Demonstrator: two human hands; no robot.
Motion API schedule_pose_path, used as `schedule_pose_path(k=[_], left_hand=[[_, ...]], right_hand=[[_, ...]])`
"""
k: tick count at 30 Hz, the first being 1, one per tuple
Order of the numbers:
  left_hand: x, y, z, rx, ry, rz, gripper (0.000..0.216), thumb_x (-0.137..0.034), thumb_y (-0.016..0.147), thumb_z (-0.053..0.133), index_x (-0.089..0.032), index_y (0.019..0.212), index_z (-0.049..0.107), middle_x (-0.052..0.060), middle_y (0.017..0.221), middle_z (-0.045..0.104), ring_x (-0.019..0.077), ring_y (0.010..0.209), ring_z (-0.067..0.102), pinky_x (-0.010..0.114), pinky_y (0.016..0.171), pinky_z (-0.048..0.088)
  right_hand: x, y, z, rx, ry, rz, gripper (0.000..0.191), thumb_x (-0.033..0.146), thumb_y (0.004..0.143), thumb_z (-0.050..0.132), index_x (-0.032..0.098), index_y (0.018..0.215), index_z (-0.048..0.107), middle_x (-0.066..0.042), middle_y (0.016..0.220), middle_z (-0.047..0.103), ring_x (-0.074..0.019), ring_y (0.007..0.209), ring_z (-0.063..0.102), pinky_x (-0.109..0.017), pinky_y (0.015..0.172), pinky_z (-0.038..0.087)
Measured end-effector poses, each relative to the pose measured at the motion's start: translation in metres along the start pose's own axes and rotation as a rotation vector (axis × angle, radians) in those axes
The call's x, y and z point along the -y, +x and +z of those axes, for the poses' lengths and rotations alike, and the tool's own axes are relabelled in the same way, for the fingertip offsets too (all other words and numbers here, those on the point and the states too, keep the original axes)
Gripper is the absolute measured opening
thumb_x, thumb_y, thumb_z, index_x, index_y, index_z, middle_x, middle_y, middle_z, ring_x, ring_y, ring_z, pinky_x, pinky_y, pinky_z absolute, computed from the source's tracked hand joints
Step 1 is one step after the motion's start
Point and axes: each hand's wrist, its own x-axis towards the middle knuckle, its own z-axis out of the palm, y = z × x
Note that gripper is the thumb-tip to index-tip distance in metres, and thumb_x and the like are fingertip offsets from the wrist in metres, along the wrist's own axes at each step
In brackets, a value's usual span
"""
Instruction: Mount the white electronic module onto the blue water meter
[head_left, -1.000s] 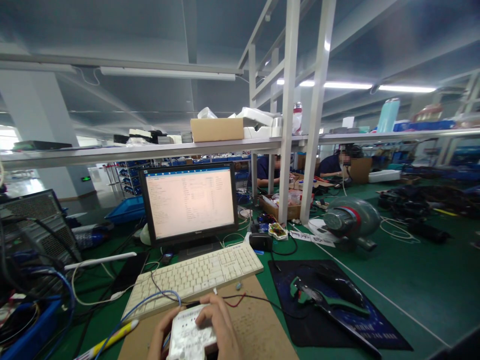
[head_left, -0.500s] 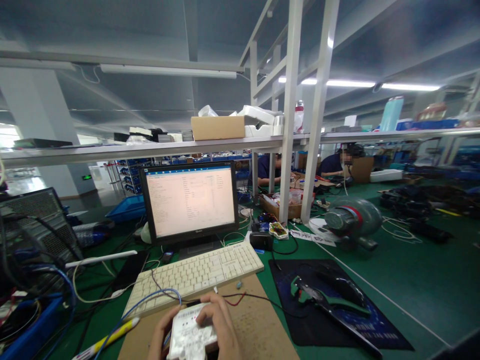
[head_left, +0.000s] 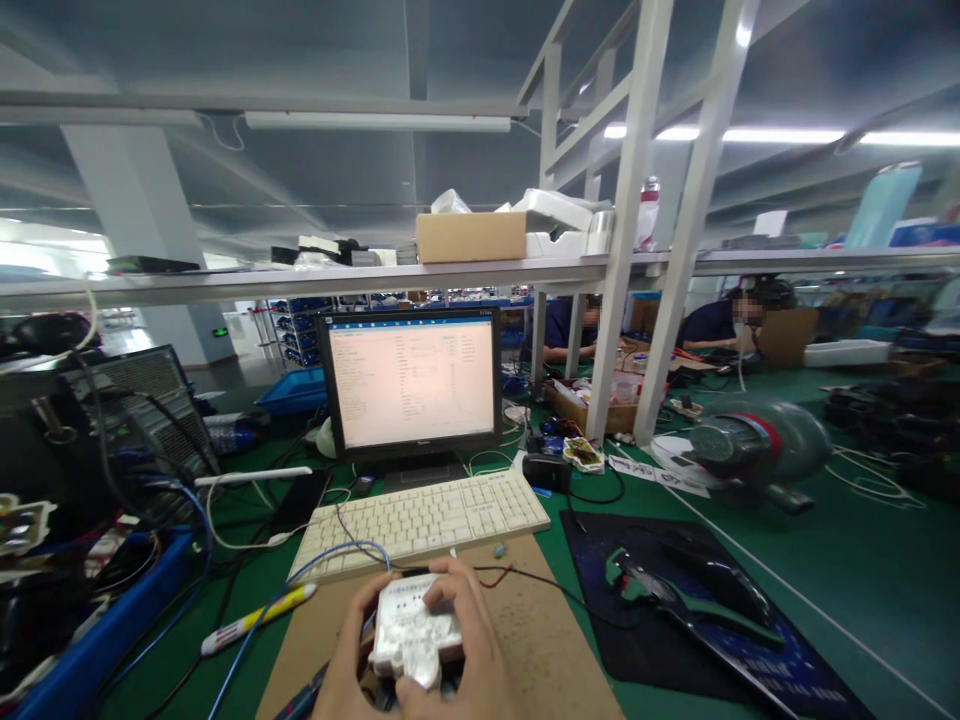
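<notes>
A small white plastic casing (head_left: 409,615) with printed marks and a row of tiny holes sits between my two hands, low in the middle of the head view. My left hand (head_left: 349,655) wraps its left side. From the right, my right hand (head_left: 476,645) grips it, with fingers over the top face and the thumb at the lower edge. The underside is hidden. A blue cable (head_left: 300,575) runs to the casing's far end, where a thin dark-and-red wire (head_left: 536,572) also passes. Below lies a brown board (head_left: 525,640); a dark blue pen-like tool (head_left: 304,692) is beside my left hand.
A keyboard (head_left: 427,520) and lit monitor (head_left: 416,385) stand ahead. Pliers (head_left: 690,610) lie on a dark mat (head_left: 622,650) at right. A yellow-white marker (head_left: 259,620) and blue bin (head_left: 97,650) are left. A shelf (head_left: 322,285) crosses above; two people work beyond.
The view has turned a little left, so the scene sits further right. Both hands and the casing show higher and more fully, and the dark blue tool has come into sight.
</notes>
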Motion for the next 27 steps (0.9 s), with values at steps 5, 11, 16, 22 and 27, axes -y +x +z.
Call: schedule_pose_path(k=[5,11,16,22,27], left_hand=[[-0.003,-0.003,0.004,0.030,-0.034,-0.035,0.072,-0.016,0.042,0.067,-0.021,0.111,0.045,0.009,0.109,0.062,0.0313,0.101,0.060,0.030,0.072,0.054],[-0.003,-0.004,0.003,0.067,-0.001,-0.052,0.074,-0.016,0.042,0.063,-0.020,0.113,0.042,0.010,0.114,0.057,0.0287,0.102,0.058,0.032,0.080,0.052],[-0.004,-0.004,0.003,0.036,0.012,-0.030,0.072,-0.019,0.042,0.062,-0.020,0.111,0.043,0.009,0.112,0.058,0.0292,0.102,0.058,0.033,0.080,0.052],[-0.006,-0.005,0.004,0.039,0.001,-0.059,0.072,-0.019,0.043,0.060,-0.020,0.112,0.042,0.010,0.112,0.057,0.0292,0.101,0.059,0.035,0.080,0.052],[-0.005,-0.004,0.002,0.071,-0.005,-0.074,0.075,-0.015,0.042,0.062,-0.020,0.113,0.040,0.009,0.113,0.057,0.0271,0.099,0.060,0.033,0.083,0.051]], right_hand=[[-0.002,-0.001,-0.002,0.023,0.029,-0.049,0.048,0.009,0.048,0.048,0.023,0.094,0.045,-0.004,0.118,0.045,-0.0192,0.103,0.050,-0.026,0.083,0.044],[-0.010,-0.005,0.001,0.003,0.055,0.022,0.060,0.011,0.050,0.050,0.023,0.107,0.039,-0.005,0.123,0.043,-0.0211,0.108,0.050,-0.029,0.089,0.044],[-0.009,-0.005,0.001,-0.014,0.017,0.027,0.067,0.011,0.051,0.050,0.025,0.115,0.036,-0.003,0.118,0.047,-0.0215,0.107,0.052,-0.031,0.092,0.044],[-0.010,-0.007,0.004,-0.049,0.000,0.032,0.070,0.009,0.048,0.050,0.024,0.115,0.037,-0.006,0.125,0.045,-0.0236,0.113,0.049,-0.032,0.095,0.043],[-0.008,-0.009,0.004,-0.136,0.030,0.113,0.072,0.011,0.049,0.052,0.024,0.117,0.035,-0.007,0.123,0.047,-0.0238,0.112,0.050,-0.032,0.095,0.043]])
